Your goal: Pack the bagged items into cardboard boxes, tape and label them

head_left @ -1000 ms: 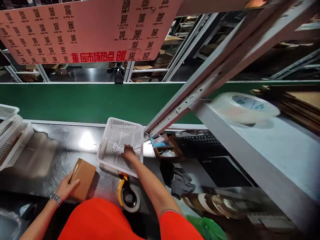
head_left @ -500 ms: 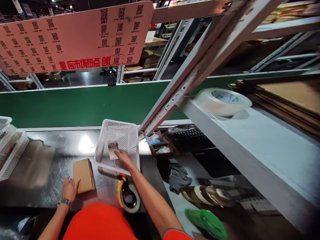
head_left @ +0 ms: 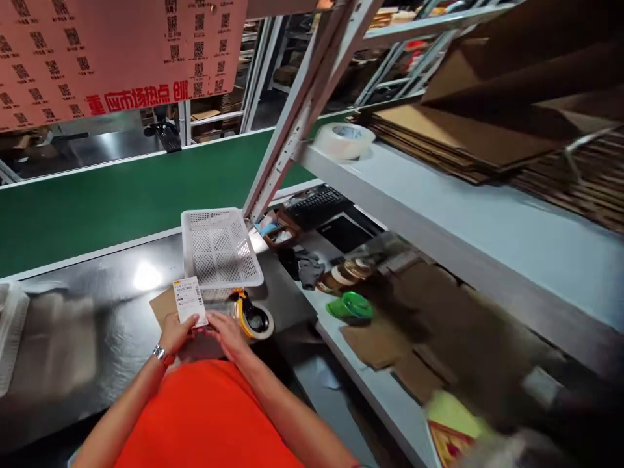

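A white printed label is held up in front of me, pinched by my left hand with the thumb on its lower edge. My right hand is at the label's lower right corner, its fingers closed there; what they grip is partly hidden. Behind the label, a brown cardboard box lies on the metal table, mostly covered. Just beyond stands a white perforated basket with nothing in it. A yellow and black tape dispenser rests right of my right hand.
Stacked white baskets stand at the left table edge. A green conveyor belt runs behind. To the right, a shelf carries a tape roll and flat cardboard. Below it are a keyboard and a green tape roll.
The label has come out of the basket toward me and is now at both hands. My left hand has left the box's side. The view has turned right.
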